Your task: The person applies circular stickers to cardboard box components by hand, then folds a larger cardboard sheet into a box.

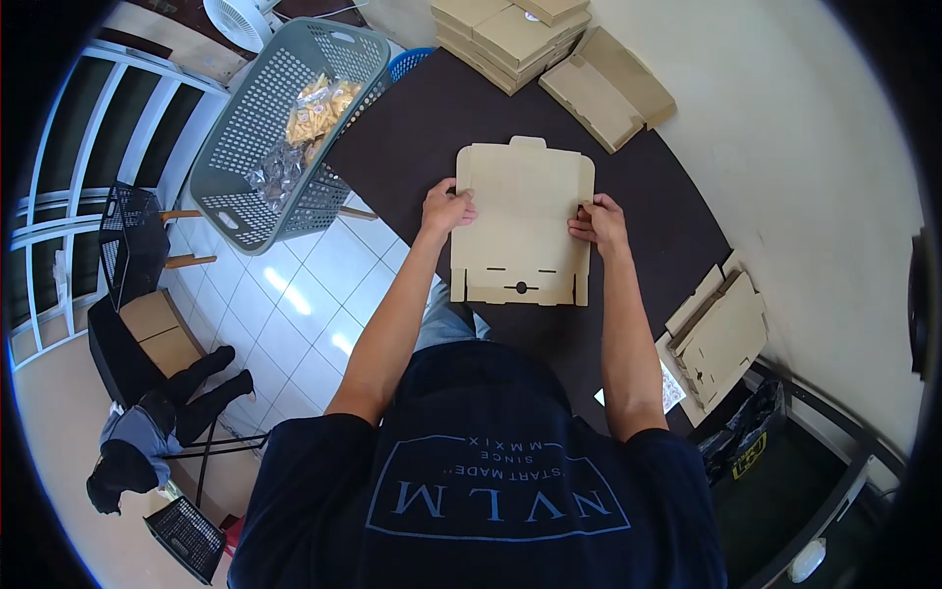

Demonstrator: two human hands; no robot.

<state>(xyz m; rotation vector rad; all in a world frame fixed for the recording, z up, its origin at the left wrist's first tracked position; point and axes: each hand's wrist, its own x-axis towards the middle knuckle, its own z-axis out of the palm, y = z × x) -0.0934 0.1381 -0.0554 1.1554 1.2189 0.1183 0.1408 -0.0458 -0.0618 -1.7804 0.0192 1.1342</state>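
A brown cardboard box blank (520, 211), partly folded, lies in front of me at the near side of the dark table (648, 187). Its near edge has slots and a round cut-out, and a tab sticks up at the far edge. My left hand (449, 208) grips its left side, thumb on top and fingers curled at the edge. On the opposite side my right hand (601, 224) pinches the right flap with bent fingers. The undersides of the box and some fingertips are hidden.
Stacked cardboard boxes (515, 44) and an open box (608, 88) stand at the table's far end. Flat box blanks (721, 339) lie at right. A grey basket (250, 118) holds bagged items (319, 108). Another person (147, 442) sits at lower left.
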